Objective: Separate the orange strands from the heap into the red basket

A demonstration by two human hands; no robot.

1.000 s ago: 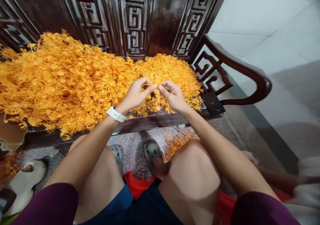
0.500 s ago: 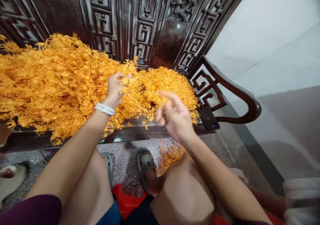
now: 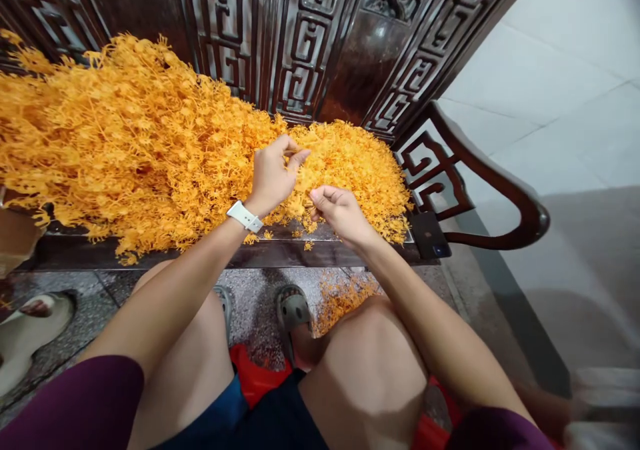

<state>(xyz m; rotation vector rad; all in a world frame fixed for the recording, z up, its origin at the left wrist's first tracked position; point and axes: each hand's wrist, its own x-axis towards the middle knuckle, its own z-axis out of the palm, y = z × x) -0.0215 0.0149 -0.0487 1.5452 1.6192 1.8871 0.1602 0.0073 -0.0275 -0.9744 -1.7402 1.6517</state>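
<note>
A large heap of orange plastic flower pieces (image 3: 165,137) with thin, spiky petals covers the left part of the dark wooden bench. A smaller heap of the same pieces (image 3: 367,170) lies at the right. Over the gap between them, my left hand (image 3: 275,173), with a pale watch band at the wrist, pinches an orange flower piece between thumb and forefinger. Slightly lower and to the right, my right hand (image 3: 340,213) is closed in a pinch at an orange piece in front of the small heap. Fingertips partly hide what they grip, and it blends with the pile behind.
The bench (image 3: 280,255) has a carved back (image 3: 345,57) and a curved armrest (image 3: 520,220). A dark phone (image 3: 430,237) lies at its right end. Orange scraps (image 3: 345,300) are scattered on the speckled floor. Another person's sandalled foot (image 3: 37,323) shows at left.
My left hand has moved right, and my right hand has closed into a pinch, bringing the two hands nearer each other. The view has shifted slightly.
</note>
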